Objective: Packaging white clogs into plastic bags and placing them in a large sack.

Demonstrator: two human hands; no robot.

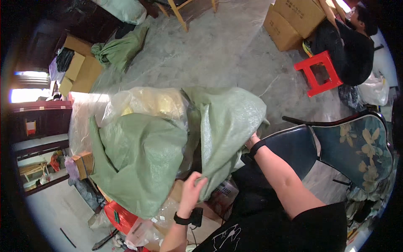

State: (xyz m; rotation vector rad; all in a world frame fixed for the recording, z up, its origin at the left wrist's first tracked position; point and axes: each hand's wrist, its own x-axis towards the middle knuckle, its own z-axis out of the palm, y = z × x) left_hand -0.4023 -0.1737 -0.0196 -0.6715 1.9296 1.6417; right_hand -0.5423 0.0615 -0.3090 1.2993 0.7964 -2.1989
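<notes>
We have both hands on the big pale-green woven plastic sack (226, 126) that lies draped over a bulging clear plastic bag of yellowish goods (147, 103) in front of us. Our left hand (192, 189) is closed in a pinch on the sack's lower hem, fingers curled round the fabric, a black band at the wrist. Our right hand (252, 140) reaches under the sack's right edge; most of it is hidden by the cloth, so we cannot tell how far it is closed, though it seems to hold the edge. A second fold of the same green cloth (138, 168) hangs lower left, over a red plastic bag (119, 216). We judge that we are opening or spreading the sack's mouth. The next move calls for keeping both grips firm and drawing the hem apart evenly, since the thin weave slips and bunches
</notes>
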